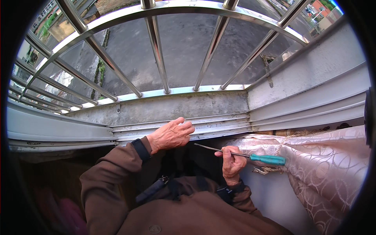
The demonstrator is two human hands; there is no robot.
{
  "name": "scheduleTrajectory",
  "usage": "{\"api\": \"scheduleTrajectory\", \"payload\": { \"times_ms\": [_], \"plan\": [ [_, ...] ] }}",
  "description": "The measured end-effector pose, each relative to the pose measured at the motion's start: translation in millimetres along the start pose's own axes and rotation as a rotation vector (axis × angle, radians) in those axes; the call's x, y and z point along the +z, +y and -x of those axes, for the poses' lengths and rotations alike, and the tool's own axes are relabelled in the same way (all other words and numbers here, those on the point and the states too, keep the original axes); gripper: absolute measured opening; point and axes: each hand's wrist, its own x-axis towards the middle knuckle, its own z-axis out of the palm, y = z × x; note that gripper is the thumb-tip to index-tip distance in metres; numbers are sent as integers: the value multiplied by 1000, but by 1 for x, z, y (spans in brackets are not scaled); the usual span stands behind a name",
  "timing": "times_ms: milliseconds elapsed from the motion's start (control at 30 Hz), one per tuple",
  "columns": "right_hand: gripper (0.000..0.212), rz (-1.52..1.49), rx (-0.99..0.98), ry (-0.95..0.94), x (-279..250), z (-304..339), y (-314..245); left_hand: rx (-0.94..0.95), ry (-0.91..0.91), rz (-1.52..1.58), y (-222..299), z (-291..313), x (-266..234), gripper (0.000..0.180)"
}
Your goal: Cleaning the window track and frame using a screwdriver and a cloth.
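My left hand [171, 135] lies over the white sliding-window track [213, 127], with its fingers bent and drawn together. Whatever they may hold is hidden beneath them. To its right and nearer to me, my right hand [232, 162] is closed around the metal shaft of a screwdriver [268, 159]. Its teal handle points right, beyond the hand. The thin dark tip points left, toward the space below my left hand, apart from the track.
Shiny metal security bars [156, 51] curve beyond the grey ledge [176, 105]. A pale patterned curtain [325, 164] hangs at the right, near the screwdriver handle, with a twisted cord tassel [268, 170]. White window frames [55, 121] border the opening on both sides.
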Motion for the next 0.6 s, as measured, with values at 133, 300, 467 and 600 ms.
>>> {"api": "scheduleTrajectory", "payload": {
  "times_ms": [133,300,467,600],
  "plan": [
    [15,-18,-15,31,2,1,-5,-16,56,-103,7,3,-2,10],
    [18,3,-38,9,1,2,-7,-4,92,-119,10,3,3,11],
    [18,10,-22,2,2,3,-10,43,101,-122,8,5,3,8],
    [18,56,-91,26,0,7,-7,38,78,43,0,8,-2,6]
  ]
}}
